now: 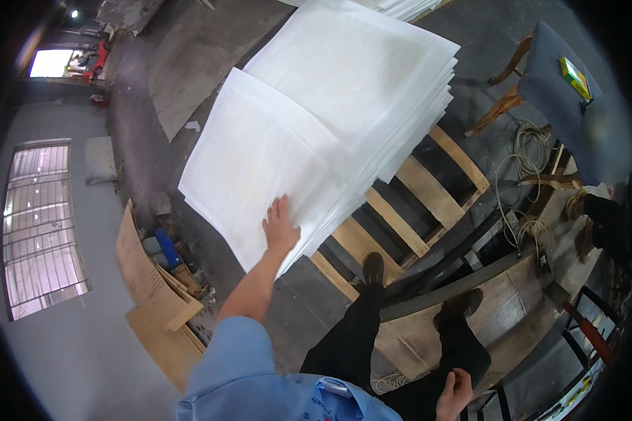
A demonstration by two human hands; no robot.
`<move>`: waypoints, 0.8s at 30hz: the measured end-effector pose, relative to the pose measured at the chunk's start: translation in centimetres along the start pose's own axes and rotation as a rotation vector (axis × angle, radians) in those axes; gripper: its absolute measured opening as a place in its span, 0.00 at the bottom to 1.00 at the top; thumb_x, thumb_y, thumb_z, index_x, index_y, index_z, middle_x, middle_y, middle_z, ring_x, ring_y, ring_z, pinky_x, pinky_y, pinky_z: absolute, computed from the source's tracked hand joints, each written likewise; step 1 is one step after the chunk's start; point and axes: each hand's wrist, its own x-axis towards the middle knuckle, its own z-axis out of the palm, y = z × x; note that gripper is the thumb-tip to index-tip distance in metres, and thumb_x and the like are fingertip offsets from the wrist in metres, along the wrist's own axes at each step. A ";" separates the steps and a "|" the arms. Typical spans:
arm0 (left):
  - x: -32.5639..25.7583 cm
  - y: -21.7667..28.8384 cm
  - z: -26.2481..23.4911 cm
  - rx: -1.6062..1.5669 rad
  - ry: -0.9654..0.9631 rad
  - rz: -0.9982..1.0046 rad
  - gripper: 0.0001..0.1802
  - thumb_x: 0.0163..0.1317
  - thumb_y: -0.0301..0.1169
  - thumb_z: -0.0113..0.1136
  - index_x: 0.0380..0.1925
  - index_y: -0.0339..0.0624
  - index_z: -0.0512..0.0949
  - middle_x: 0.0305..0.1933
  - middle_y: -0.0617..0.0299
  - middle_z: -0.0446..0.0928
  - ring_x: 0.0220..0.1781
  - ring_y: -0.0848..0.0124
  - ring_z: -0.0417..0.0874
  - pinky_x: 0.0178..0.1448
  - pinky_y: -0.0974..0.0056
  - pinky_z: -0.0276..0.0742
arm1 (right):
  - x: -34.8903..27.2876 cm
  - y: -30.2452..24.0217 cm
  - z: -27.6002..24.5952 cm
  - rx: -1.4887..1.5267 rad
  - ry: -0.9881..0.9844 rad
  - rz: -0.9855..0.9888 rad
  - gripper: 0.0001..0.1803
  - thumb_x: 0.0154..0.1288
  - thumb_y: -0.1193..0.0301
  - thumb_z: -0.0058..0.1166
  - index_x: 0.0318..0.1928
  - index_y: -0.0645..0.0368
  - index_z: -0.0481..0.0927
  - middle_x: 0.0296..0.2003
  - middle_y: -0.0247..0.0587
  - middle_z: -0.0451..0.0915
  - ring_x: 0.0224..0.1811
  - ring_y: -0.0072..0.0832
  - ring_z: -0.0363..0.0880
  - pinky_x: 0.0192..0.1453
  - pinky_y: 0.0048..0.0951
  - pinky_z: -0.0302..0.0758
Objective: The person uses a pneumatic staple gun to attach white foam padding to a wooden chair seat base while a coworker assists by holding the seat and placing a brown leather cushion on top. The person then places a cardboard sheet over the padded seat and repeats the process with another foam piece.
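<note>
A tall stack of white sheets (pixel 358 77) lies on a wooden pallet. Its nearer white sheets (pixel 253 140) overlap the farther ones along a slanting line, and the right-hand edges are fanned out. My left hand (pixel 282 228) rests flat on the near part of the top sheet, fingers stretched and a little spread, holding nothing. Low at the right, beside my thigh, my right hand (pixel 455 395) hangs away from the stack. Its fingers are loosely curled in, and nothing shows in them.
The slatted pallet (pixel 418 189) sticks out right of the stack, near my feet. A blue chair (pixel 551 77) carries a yellow-green box (pixel 574 77). Coiled cable (pixel 530 151) lies near a person's leg (pixel 607 221). Cardboard (pixel 154 281) leans by the left wall.
</note>
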 end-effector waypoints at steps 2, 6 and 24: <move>-0.2 0.7 1.7 0.115 0.040 -0.042 0.58 0.62 0.24 0.68 0.90 0.60 0.50 0.93 0.44 0.47 0.92 0.35 0.50 0.89 0.24 0.46 | 0.1 0.0 0.3 -0.022 -0.010 -0.043 0.12 0.82 0.67 0.67 0.54 0.63 0.89 0.42 0.41 0.90 0.41 0.27 0.86 0.50 0.31 0.85; 1.4 -0.3 3.1 0.181 0.148 -0.033 0.56 0.65 0.20 0.61 0.91 0.58 0.48 0.93 0.39 0.42 0.91 0.28 0.48 0.89 0.24 0.43 | -0.4 -0.2 -0.2 -0.100 -0.038 -0.018 0.12 0.82 0.67 0.67 0.54 0.63 0.89 0.42 0.42 0.90 0.40 0.29 0.87 0.49 0.32 0.85; 0.3 -6.3 -8.2 0.051 0.405 0.346 0.58 0.53 0.19 0.75 0.86 0.40 0.59 0.82 0.35 0.69 0.83 0.41 0.72 0.83 0.49 0.72 | -0.8 2.1 0.1 -0.021 -0.009 -0.059 0.13 0.82 0.67 0.66 0.53 0.65 0.89 0.42 0.46 0.91 0.41 0.31 0.89 0.49 0.33 0.86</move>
